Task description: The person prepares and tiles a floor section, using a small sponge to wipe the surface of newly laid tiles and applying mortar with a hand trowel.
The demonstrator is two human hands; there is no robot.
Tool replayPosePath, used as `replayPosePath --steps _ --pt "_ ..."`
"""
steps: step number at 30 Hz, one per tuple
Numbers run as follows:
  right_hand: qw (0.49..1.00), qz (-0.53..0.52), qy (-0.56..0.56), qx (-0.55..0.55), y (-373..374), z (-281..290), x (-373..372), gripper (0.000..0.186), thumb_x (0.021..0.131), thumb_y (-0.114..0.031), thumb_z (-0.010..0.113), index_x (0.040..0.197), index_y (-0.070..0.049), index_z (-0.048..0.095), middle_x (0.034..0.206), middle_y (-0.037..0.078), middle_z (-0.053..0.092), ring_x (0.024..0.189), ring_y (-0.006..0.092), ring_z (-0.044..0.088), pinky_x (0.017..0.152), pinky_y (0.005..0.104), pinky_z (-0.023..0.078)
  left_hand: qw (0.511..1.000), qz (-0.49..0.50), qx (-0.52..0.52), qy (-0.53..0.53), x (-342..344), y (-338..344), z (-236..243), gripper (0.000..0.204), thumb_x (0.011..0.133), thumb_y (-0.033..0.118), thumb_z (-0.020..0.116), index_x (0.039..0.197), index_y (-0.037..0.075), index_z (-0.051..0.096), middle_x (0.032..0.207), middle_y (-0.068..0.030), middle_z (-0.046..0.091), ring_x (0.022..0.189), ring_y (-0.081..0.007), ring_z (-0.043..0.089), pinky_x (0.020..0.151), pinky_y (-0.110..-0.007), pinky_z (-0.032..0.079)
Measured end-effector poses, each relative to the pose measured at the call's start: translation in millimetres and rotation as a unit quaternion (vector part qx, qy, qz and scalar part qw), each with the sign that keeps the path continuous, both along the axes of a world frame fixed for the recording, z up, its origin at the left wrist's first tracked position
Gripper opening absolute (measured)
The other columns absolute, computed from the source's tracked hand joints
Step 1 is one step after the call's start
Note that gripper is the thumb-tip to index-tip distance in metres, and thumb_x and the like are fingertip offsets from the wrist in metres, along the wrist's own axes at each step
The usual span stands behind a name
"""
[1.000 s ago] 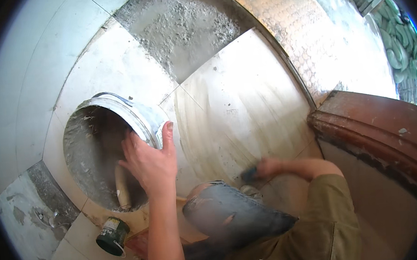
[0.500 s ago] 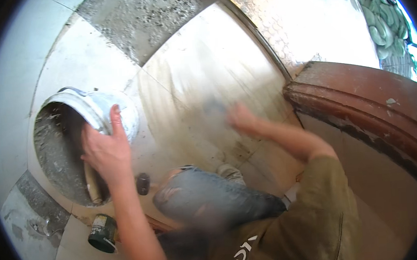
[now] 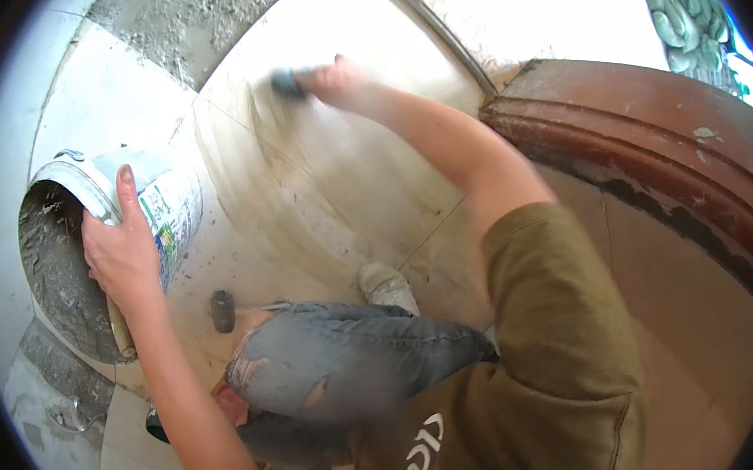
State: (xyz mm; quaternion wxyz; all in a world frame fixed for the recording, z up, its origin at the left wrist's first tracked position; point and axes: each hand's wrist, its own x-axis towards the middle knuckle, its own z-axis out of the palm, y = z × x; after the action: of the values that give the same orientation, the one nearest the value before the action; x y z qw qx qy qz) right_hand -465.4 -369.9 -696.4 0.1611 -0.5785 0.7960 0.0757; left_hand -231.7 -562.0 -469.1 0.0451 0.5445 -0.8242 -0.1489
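Observation:
My left hand (image 3: 124,248) grips the rim of a white bucket (image 3: 178,209), its thumb outside and its fingers over the edge. The bucket is tilted, and grey mortar (image 3: 56,266) coats its inside. A wooden handle (image 3: 120,330) sticks out at the bucket's mouth, below my left hand. Far out over the pale floor tile (image 3: 319,165), my right hand (image 3: 337,82) is closed around a small dark, bluish tool (image 3: 290,84), too blurred to name. The tool is at the tile's surface, where brownish curved smears show.
A dark cylindrical block (image 3: 223,311) lies by my knee, and a dark green can (image 3: 155,425) is partly behind my left forearm. Rough grey mortar bed (image 3: 196,25) borders the tile at the far left. A reddish-brown raised sill (image 3: 630,121) runs along the right.
My right hand has swept the tool away from me and to the left across the tile. My left hand still grips the bucket; the whole view has shifted, so the bucket appears further left.

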Motion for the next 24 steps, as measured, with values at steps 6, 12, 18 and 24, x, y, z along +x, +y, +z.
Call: replayPosePath --steps 6,12,18,24 --pt "0.969 -0.212 -0.084 -0.100 111.1 29.6 87.0 0.051 0.088 -0.015 0.049 0.138 -0.015 0.042 0.081 0.012 0.063 0.066 0.0220 0.062 0.059 0.0359 0.049 0.996 0.003 -0.048 -0.078 6.4 -1.8 3.0 0.070 0.083 0.062 0.051 0.114 0.000 0.059 0.110 -0.0214 0.061 0.105 -0.0375 0.057 0.090 -0.047 0.043" --pt "0.689 -0.693 -0.197 0.079 278.6 21.3 259.5 0.042 0.092 -0.025 0.048 0.127 -0.003 0.049 0.093 0.020 0.065 0.083 0.0371 0.062 0.073 0.0413 0.048 0.998 0.033 -0.011 -0.045 10.2 -0.1 4.9 0.071 0.083 0.060 0.053 0.113 -0.004 0.059 0.109 -0.0221 0.062 0.104 -0.0359 0.058 0.089 -0.041 0.044" --pt "0.927 -0.267 -0.242 -0.102 190.8 -11.5 271.9 0.039 0.085 -0.018 0.050 0.121 -0.005 0.055 0.081 0.016 0.065 0.073 0.0333 0.062 0.069 0.0445 0.046 0.999 -0.040 -0.007 0.002 9.1 -5.9 -7.3 0.072 0.085 0.059 0.052 0.116 -0.006 0.057 0.113 -0.0223 0.061 0.107 -0.0360 0.057 0.090 -0.040 0.042" --pt "0.927 -0.233 -0.285 0.064 322.8 5.0 275.4 0.045 0.084 -0.018 0.052 0.128 -0.010 0.049 0.095 0.017 0.062 0.086 0.0316 0.061 0.075 0.0435 0.047 0.997 -0.006 -0.051 -0.057 12.1 -5.1 -3.2 0.071 0.086 0.057 0.052 0.116 -0.006 0.057 0.114 -0.0224 0.060 0.108 -0.0356 0.056 0.090 -0.040 0.042"
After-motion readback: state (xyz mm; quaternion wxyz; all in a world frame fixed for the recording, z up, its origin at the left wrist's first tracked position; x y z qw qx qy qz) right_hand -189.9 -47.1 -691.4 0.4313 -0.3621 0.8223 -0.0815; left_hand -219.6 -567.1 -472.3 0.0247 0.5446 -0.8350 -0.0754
